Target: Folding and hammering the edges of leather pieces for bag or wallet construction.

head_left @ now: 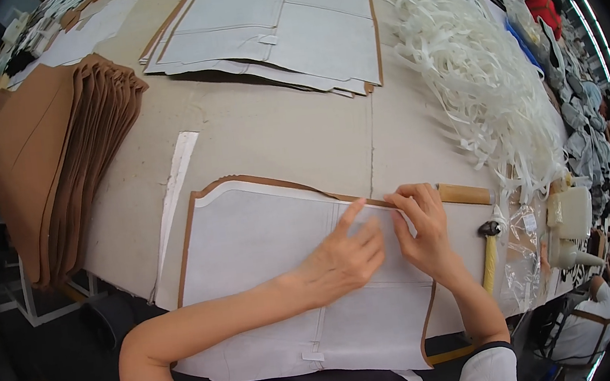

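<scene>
A brown panel (pixel 189 253) lies in front of me with a pale grey-white lining (pixel 264 229) on top, so brown shows only as a narrow border. Along its far edge, a strip of that border stands folded up. My right hand (pixel 424 231) pinches this far edge near the right corner between thumb and fingers. Just left of it, my left hand (pixel 346 257) hovers over the lining with fingers apart, the index finger reaching the edge. Motion smears its other fingers, and nothing shows in it.
More lined panels (pixel 226 30) lie stacked at the far side. Brown pieces (pixel 46 167) hang in a thick pile at left, near a white strip (pixel 177 175). At right are tangled white tapes (pixel 480 73), a brown roll (pixel 463 193), a yellow-handled hammer (pixel 490 263) and a white bottle (pixel 570 217).
</scene>
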